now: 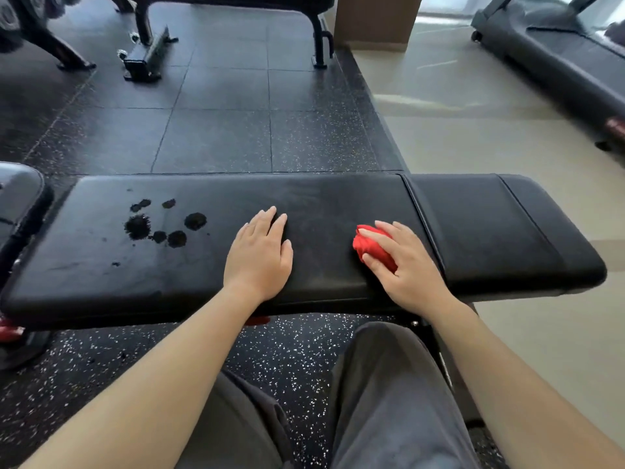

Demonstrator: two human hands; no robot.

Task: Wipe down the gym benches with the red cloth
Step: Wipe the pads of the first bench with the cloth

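Where the black speckled rubber floor (pixel 220 130) met the pale smooth floor (pixel 473 137) on the right, a long black padded bench (pixel 338 198) lay crosswise from left to right through the middle of the scene. Its right end reached out over the pale floor. A seam split off a shorter section of padding at that end.

At the far right stood a dark treadmill (pixel 558 62) on the pale floor. At the far side of the rubber floor, well apart from the near bench, stood the black frame of a second bench (pixel 318 38). Another black pad (pixel 20 194) showed at the left edge, just beside the left end of the long bench.

The person's legs, in grey trousers (pixel 389 401), filled the near foreground, and both bare forearms reached forward onto the padding.

The left hand (pixel 258 253) lay flat on the middle of the bench, palm down, with the fingers straight and holding nothing. To its right, just left of the seam, the right hand (pixel 411 265) pressed down on the bench with its fingers and thumb curled around the bunched red cloth (pixel 375 254), which touched the padding.

A cluster of dark wet-looking spots (pixel 137 226) marked the left part of the bench, left of the left hand and well apart from the cloth.
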